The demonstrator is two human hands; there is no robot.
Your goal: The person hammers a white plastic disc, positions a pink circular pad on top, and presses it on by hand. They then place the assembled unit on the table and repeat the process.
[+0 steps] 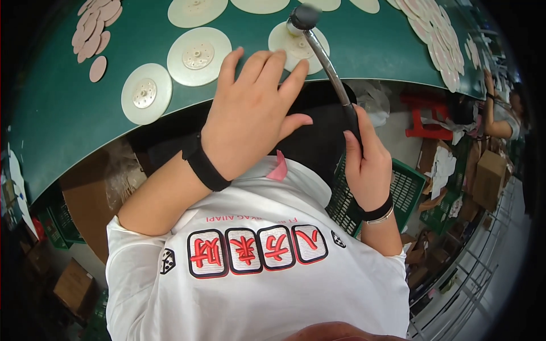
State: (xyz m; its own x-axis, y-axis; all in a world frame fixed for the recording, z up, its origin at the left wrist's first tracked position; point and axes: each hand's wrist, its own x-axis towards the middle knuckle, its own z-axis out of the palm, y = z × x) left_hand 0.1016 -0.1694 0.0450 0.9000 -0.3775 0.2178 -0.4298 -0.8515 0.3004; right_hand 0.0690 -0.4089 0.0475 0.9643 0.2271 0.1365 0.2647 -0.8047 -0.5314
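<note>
My right hand [368, 165] grips the black handle of a mallet [329, 62], which has a shiny metal shaft and a dark round head. The mallet head is over the far part of a pale round disc [297, 48] with a raised centre; I cannot tell whether they touch. My left hand [250, 108] is open, palm down, fingers spread over the near edge of the table. Its fingertips overlap this disc's left and near side, contact unclear. Left of that hand lie two more discs, one larger disc [213, 63] and one nearer disc [162, 91], both with raised, holed centres.
The green table [68, 122] curves along its near edge. Pinkish oval pieces [91, 31] are heaped at far left, pale ones [435, 34] at far right. Beyond the edge are a green crate [406, 182], a red stool [424, 113] and cardboard boxes [490, 176]. Another person [500, 122] is at far right.
</note>
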